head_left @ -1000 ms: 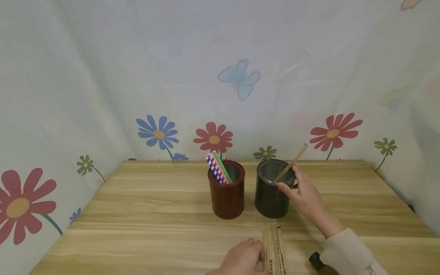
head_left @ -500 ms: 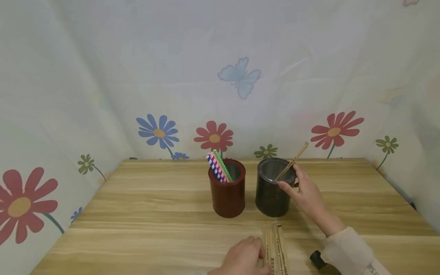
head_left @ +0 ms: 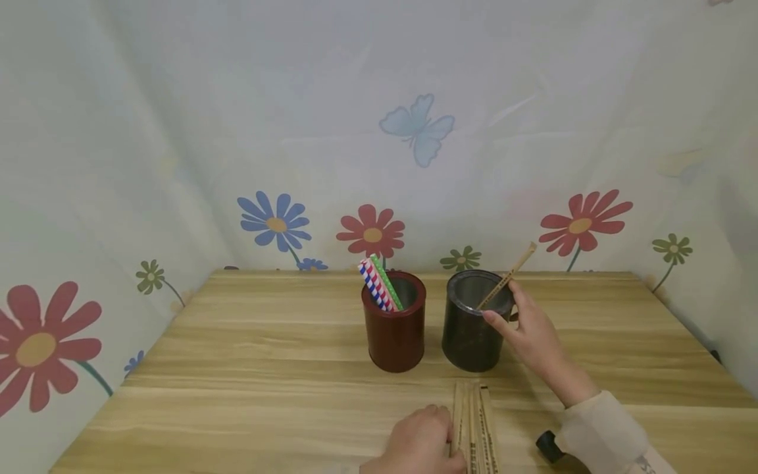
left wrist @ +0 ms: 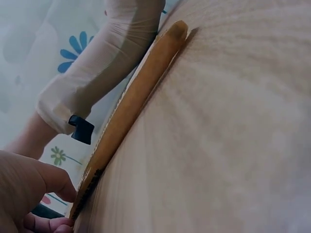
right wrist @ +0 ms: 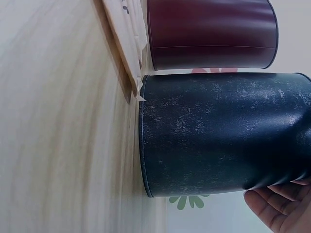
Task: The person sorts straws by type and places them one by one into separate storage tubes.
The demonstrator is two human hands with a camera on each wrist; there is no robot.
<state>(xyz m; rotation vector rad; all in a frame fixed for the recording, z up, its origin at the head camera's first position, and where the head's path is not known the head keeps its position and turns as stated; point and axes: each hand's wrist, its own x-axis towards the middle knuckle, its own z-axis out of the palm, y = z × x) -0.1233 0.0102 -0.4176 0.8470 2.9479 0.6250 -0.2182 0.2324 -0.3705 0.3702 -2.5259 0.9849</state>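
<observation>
At the rim of the black cup (head_left: 472, 339): right hand (head_left: 535, 336), thumb to the near wall, fingers round the right side, grasping the cup. Beside its forefinger: one brown printed stick (head_left: 506, 276), lower end inside, upper end leaning out rightward; finger pressure on it cannot be told. On the table (head_left: 266, 382), nearer the person: left hand (head_left: 417, 440), fingers curled, pinching the edge of a row of loose sticks (head_left: 472, 421), laid side by side. Judged good practice for what appears to be filling the cup: steady the wall against tipping; let each piece slant against the rim, leaving the mouth free; part one cleanly, since close neighbours may drag along. Just left of the black cup, apart: maroon cup (head_left: 395, 342), upright, holding patterned straws (head_left: 374, 286).
</observation>
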